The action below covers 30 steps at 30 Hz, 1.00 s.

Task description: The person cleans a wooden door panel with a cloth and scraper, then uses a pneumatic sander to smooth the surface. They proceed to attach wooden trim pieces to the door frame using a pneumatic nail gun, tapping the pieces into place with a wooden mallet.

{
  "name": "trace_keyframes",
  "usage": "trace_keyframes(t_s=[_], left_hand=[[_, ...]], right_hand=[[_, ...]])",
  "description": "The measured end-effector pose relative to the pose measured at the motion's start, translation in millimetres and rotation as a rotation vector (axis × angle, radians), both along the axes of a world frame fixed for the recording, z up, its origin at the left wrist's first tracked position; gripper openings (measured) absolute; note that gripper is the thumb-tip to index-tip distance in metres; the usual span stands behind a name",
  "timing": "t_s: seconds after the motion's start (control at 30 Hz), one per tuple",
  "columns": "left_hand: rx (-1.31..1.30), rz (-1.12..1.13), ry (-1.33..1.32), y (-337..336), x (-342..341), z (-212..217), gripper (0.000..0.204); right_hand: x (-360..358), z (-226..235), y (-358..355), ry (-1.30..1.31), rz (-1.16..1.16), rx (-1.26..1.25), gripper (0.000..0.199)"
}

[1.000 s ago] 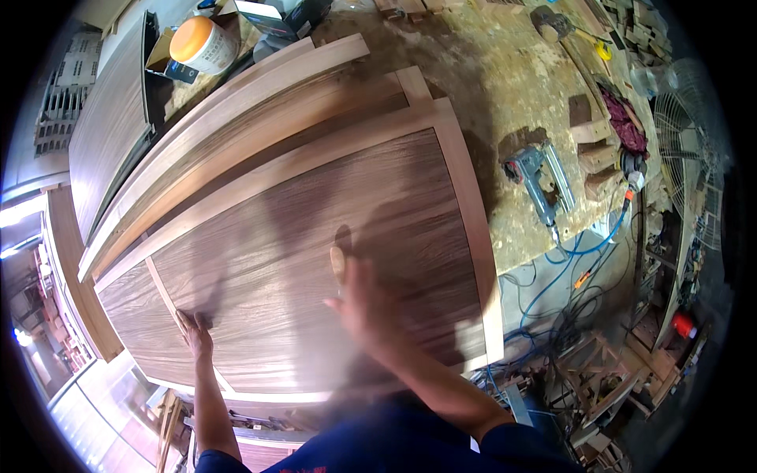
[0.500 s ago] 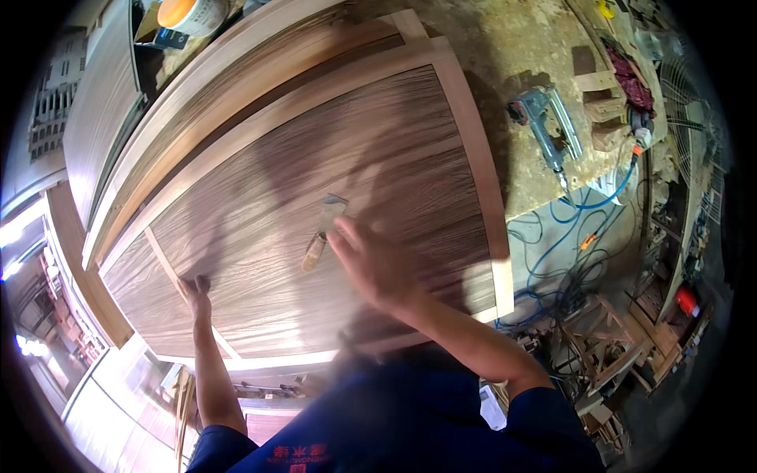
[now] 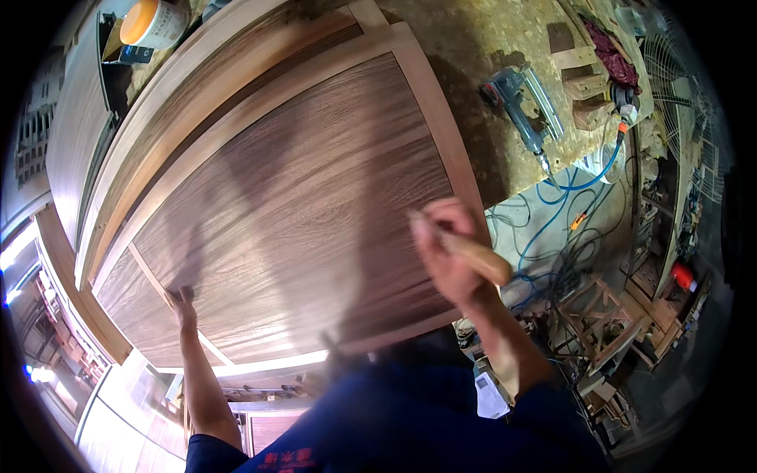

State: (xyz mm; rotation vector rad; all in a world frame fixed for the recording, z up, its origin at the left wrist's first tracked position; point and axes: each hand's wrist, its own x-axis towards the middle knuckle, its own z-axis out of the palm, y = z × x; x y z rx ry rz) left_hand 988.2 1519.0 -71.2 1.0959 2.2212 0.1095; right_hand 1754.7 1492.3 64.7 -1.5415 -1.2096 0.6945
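The scraper (image 3: 490,265) is in the right grip (image 3: 443,246), over the right part of the wood panel (image 3: 315,205); its wooden handle points out past the panel's pale border, and its far end is too blurred to make out. The fingers of the right grip are closed round it. The left grip (image 3: 186,306) rests on the panel's narrow pale strip (image 3: 150,272), near its left end; whether those fingers are pinching or only pressing, I cannot tell. Beyond the panel's far edge lies a second panel (image 3: 229,88), alongside the first. To the right, the mottled bench (image 3: 443,49) carries a nail gun (image 3: 516,110), lying on its side and joined to a blue hose (image 3: 605,172). Wood blocks (image 3: 590,87) and a dark red cloth (image 3: 613,57) are beside it. At the far left is a white tub (image 3: 164,25) with an orange lid.
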Motion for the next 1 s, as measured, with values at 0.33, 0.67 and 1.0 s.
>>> trace_keyframes(t_s=[0.33,0.67,1.0], left_hand=[[0.118,0.119,-0.151,1.7,22.8,12.9,0.097],[0.111,0.003,0.026,-1.5,4.6,5.3,0.096],[0.113,-0.025,0.117,-6.5,5.5,9.7,0.086]], right_hand=[[51.2,-27.2,-44.1,-0.244,-0.226,-0.291,0.017],[52.2,-36.6,-39.3,-0.287,-0.223,-0.104,0.014],[56.2,-57.4,-58.7,-0.012,-0.259,-0.308,0.012]])
